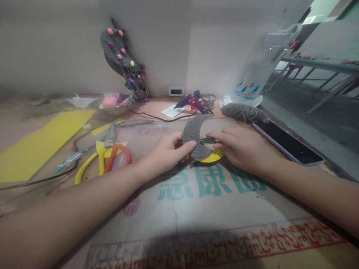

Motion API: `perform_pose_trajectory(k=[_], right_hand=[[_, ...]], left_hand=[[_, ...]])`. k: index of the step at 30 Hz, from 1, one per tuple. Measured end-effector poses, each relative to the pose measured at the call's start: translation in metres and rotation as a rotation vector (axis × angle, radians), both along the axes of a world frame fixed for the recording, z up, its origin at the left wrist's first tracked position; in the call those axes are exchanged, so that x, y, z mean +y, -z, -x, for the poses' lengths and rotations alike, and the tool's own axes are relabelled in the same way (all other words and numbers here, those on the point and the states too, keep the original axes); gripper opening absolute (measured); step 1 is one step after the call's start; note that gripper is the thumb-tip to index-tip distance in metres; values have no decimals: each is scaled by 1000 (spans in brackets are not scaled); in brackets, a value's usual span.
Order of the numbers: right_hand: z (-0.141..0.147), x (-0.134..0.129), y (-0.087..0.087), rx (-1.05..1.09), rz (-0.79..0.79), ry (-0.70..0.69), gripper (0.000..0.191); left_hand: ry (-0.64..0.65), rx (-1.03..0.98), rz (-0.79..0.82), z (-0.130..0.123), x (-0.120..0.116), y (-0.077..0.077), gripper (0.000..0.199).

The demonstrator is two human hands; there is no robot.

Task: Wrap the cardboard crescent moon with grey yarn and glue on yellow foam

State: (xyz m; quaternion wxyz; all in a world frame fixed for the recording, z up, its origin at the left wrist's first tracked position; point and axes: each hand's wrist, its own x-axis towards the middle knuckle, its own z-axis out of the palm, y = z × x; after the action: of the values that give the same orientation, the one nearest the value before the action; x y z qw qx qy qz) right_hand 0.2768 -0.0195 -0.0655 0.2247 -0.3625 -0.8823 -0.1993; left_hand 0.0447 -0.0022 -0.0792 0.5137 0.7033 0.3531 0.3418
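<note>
A yellow crescent [212, 157], mostly wrapped in grey yarn [193, 129], is held up over the cardboard. My left hand [171, 147] pinches its left side, thumb in front and fingers behind. One lower tip still shows bare yellow. My right hand [238, 147] is closed at the crescent's inner curve, its fingers pinching a small bundle of grey yarn [209, 140] that runs toward the crescent. Behind the right hand lies a loose skein of grey yarn [244, 112].
A glue gun [190, 101] with a red light rests at the back, near a small digital display [176, 90]. Scissors [110, 149] and yellow sheets [47, 144] lie left. A phone [288, 144] and a bottle [249, 82] stand right. A decorated grey moon [120, 52] hangs behind.
</note>
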Motion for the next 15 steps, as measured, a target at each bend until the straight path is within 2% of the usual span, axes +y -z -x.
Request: perform_pose_trajectory(k=[15], right_hand=[[2, 1, 0, -21, -6, -12, 28]], left_hand=[[38, 23, -14, 1, -3, -1, 23]])
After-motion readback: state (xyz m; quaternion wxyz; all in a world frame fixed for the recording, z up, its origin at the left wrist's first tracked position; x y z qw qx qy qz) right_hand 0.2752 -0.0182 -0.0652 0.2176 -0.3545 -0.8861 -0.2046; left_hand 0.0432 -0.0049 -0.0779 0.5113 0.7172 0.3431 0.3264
